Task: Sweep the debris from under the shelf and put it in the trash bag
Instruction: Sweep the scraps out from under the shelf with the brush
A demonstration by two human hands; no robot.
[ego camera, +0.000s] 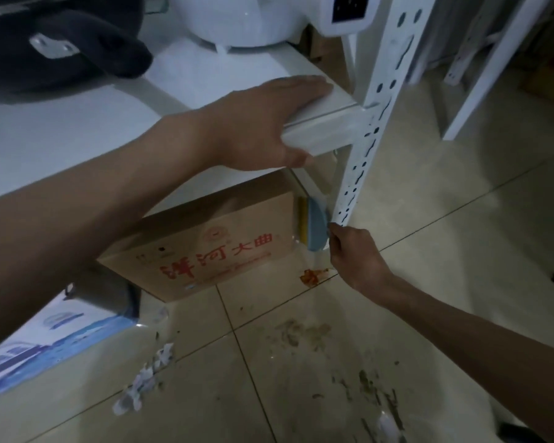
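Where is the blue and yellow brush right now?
The brush sits right of centre in the head view, below the shelf edge, between the cardboard box and the perforated post, held at its edge by the right hand.

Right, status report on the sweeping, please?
Left hand grips shelf edge; right hand pinches blue cleaning head. Debris unswept on tiles. Cardboard box crowds under-shelf.

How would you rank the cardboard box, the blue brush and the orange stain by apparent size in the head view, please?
1. cardboard box
2. blue brush
3. orange stain, clearly the smallest; all three sit at similar depth.
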